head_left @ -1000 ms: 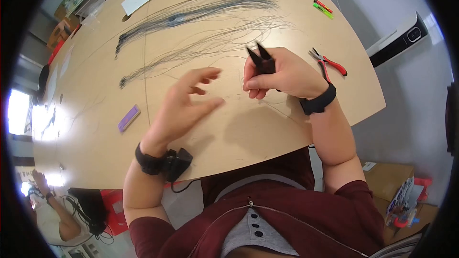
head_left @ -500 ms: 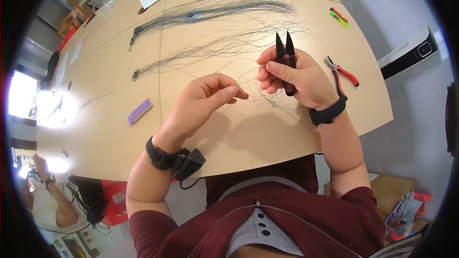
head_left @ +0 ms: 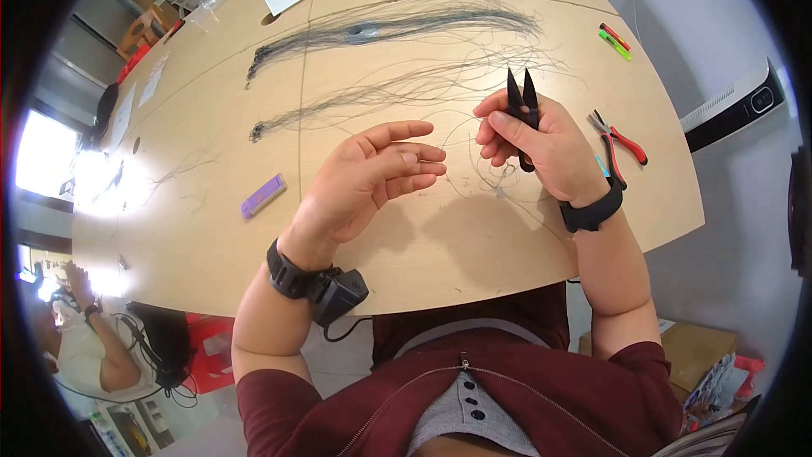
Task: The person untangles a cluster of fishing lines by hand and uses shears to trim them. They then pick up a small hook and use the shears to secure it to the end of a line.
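Observation:
My right hand (head_left: 550, 148) is wrapped round black thread snips (head_left: 526, 114), their two pointed blades apart and aimed away from me. My left hand (head_left: 364, 171) hovers to the left of it with fingers spread, and I see nothing held in it. Under and between the hands a thin looped wire (head_left: 501, 190) lies on the table, partly hidden by my right hand. Beyond them stretch a thinner bundle of wires (head_left: 372, 95) and a thicker dark bundle (head_left: 397, 27), each gathered at its left end.
Red-handled pliers (head_left: 624, 148) rest right of my right wrist. A purple-labelled small box (head_left: 264, 196) lies left of my left hand. Green and red cutters or pens (head_left: 615, 42) sit near the right table edge. Another person's arm (head_left: 106, 338) shows at lower left.
My left hand has gone from a pinch to spread fingers. My right hand keeps hold of the snips. The whole view has shifted slightly.

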A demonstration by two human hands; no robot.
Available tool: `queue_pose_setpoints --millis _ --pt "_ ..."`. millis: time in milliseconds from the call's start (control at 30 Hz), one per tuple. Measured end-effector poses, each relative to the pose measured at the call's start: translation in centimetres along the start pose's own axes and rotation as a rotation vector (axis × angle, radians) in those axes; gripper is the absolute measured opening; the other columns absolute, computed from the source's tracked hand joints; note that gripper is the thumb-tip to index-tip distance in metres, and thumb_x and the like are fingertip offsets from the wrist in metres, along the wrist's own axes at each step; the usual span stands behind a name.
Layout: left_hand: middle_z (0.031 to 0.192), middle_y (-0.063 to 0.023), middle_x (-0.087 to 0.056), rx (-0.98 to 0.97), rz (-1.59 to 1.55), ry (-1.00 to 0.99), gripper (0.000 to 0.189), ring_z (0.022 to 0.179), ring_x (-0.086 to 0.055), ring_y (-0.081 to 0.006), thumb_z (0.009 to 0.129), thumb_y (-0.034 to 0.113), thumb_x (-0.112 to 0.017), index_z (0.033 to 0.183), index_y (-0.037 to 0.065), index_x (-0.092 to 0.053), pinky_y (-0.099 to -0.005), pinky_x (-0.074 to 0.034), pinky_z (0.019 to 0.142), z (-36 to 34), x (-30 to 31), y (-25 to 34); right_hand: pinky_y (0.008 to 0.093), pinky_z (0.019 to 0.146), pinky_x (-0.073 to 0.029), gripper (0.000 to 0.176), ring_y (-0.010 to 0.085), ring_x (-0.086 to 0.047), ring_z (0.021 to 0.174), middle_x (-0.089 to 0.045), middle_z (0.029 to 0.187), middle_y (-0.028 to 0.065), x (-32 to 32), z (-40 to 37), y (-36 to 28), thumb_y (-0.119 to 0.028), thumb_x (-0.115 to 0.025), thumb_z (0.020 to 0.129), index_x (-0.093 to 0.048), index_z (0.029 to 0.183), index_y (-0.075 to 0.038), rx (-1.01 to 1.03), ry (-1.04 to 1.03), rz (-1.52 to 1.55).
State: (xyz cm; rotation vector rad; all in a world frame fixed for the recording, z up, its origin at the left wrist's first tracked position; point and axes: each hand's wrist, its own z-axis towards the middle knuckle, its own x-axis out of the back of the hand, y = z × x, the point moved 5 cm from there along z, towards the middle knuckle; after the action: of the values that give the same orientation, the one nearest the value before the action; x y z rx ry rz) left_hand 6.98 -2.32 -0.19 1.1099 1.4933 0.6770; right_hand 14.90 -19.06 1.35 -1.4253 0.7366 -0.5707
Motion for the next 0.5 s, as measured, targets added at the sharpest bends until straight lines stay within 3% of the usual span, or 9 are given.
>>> queue_pose_setpoints --millis 233,333,500 --pt "0.107 -0.0185 -0.058 -0.109 0.175 0.106 0.042 0.098 -0.059 -0.0206 0.088 0.002 -0.049 0.127 -0.003 -0.037 -0.0258 -0.051 0.081 -0.4 -0.3 0.7 0.0207 0.058 -0.046 0.017 0.0089 -0.056 0.065 -0.058 0.077 0.003 0.2 0.1 0.0 -0.013 -0.048 0.091 -0.056 0.1 -0.002 0.042 0.029 -0.081" --pt "0.105 -0.0173 -0.059 -0.26 0.394 0.177 0.043 0.098 -0.059 -0.0196 0.088 0.003 -0.048 0.129 -0.002 -0.036 -0.0253 -0.051 0.079 -0.8 -0.6 1.1 0.0194 0.054 -0.043 0.016 0.0072 -0.053 0.062 -0.058 0.075 0.0022 0.2 0.1 -0.1 -0.012 -0.048 0.09 -0.056 0.1 -0.002 0.05 0.04 -0.136" --pt "0.098 -0.0138 -0.063 -0.459 0.614 0.3 0.03 0.092 -0.061 -0.017 0.087 0.001 -0.051 0.116 -0.003 -0.047 -0.0246 -0.051 0.075 -1.5 -0.5 1.6 0.0182 0.051 -0.038 0.016 0.0054 -0.046 0.056 -0.054 0.069 -0.0004 0.1 -0.1 -0.6 -0.013 -0.049 0.09 -0.057 0.098 -0.002 0.041 0.044 -0.144"
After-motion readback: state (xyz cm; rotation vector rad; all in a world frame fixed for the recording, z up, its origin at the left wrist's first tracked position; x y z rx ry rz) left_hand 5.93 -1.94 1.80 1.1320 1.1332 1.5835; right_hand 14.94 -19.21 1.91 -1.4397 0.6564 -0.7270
